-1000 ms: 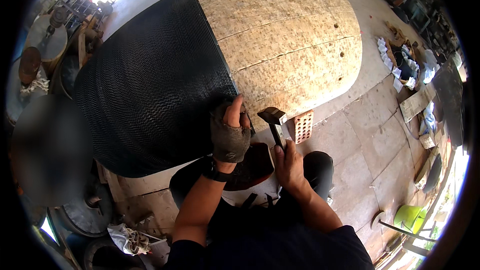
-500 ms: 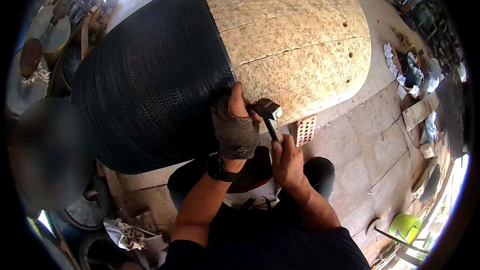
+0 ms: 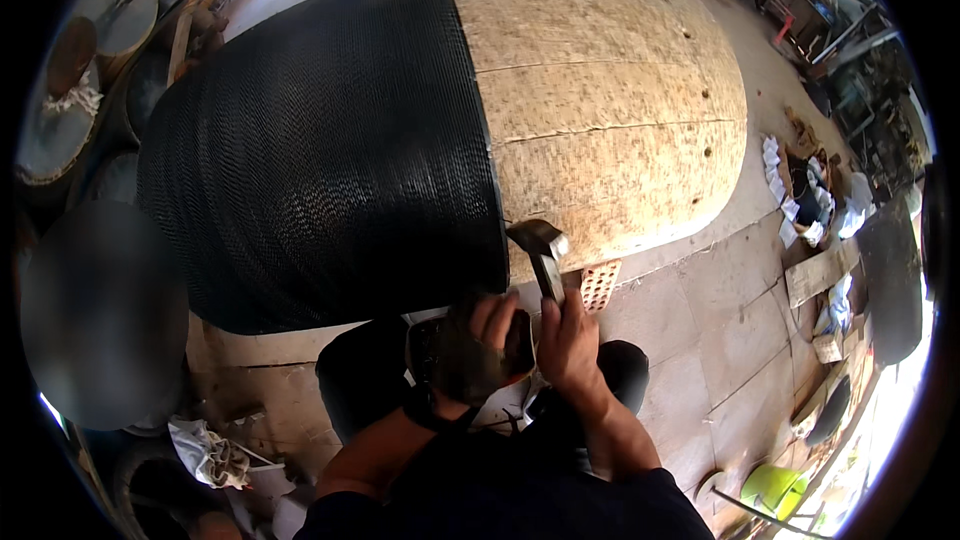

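A large barrel-shaped drum lies on its side before me. Its right part is bare tan wood (image 3: 620, 130), and black ridged wrapping (image 3: 330, 150) covers the left part. My right hand (image 3: 570, 345) grips a hammer (image 3: 545, 265) by its handle, with the metal head close to the wrapping's edge. Lower down, over my lap, my left hand (image 3: 475, 350) wears a dark fingerless glove and a black wristband. Its bare fingers are curled, and whatever they may hold is hidden. Behind that hand a dark rounded container (image 3: 522, 350) partly shows between my knees.
A perforated brick (image 3: 600, 285) sits under the drum's right side. Several metal drums (image 3: 65, 140) stand at the left, near a blurred round patch. White cloth (image 3: 210, 450) lies at lower left. Boards (image 3: 822, 275) and a green bucket (image 3: 772, 490) are on the right.
My left hand has dropped from the wrapping's edge toward my lap, its raised thumb no longer showing. The hammer stays in my right hand near the edge. The whole view has shifted slightly.
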Motion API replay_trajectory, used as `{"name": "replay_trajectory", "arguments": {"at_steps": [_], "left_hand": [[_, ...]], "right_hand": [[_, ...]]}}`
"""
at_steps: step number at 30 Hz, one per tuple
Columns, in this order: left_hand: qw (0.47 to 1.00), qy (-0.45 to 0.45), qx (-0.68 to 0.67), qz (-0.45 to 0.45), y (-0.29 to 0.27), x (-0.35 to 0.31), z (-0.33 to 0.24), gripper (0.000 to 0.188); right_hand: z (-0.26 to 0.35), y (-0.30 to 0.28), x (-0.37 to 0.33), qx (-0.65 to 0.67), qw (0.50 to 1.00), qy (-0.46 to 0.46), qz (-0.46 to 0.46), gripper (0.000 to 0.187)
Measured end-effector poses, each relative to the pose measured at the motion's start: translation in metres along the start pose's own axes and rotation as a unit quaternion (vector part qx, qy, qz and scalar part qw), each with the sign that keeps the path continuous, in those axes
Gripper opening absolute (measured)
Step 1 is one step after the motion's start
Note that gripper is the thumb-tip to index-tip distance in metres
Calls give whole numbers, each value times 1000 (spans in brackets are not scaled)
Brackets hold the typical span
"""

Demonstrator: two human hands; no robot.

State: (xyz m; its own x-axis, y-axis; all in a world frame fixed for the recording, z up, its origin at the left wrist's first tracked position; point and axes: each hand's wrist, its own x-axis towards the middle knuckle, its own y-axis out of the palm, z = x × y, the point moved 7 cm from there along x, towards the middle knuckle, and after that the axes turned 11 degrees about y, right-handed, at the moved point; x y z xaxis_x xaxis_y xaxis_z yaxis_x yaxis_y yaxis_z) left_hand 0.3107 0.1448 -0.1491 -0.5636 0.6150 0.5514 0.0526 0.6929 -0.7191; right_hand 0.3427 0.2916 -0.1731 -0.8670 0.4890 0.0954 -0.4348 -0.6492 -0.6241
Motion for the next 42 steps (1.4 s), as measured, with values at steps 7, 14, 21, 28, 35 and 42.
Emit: {"name": "replay_trajectory", "arguments": {"at_steps": [7, 14, 21, 28, 35, 42], "left_hand": [[989, 0, 52, 137, 72, -78, 10, 27], [989, -76, -105, 74, 125, -96, 30, 21], [968, 50, 65, 237, 92, -80, 4, 26], [991, 94, 94, 32, 63, -74, -6, 19], [986, 51, 69, 140, 79, -71, 3, 27], [993, 35, -53, -95, -11, -4, 36, 20]], "right_hand": [[-2, 5, 5, -57, 998, 18, 9, 13], [5, -17, -2, 43, 994, -51, -83, 11], [13, -21, -19, 88, 992, -30, -84, 15], [2, -2, -2, -61, 998, 3, -27, 13], [15, -3, 1, -91, 994, -5, -65, 10], [-8, -9, -20, 11, 993, -44, -106, 19]]}}
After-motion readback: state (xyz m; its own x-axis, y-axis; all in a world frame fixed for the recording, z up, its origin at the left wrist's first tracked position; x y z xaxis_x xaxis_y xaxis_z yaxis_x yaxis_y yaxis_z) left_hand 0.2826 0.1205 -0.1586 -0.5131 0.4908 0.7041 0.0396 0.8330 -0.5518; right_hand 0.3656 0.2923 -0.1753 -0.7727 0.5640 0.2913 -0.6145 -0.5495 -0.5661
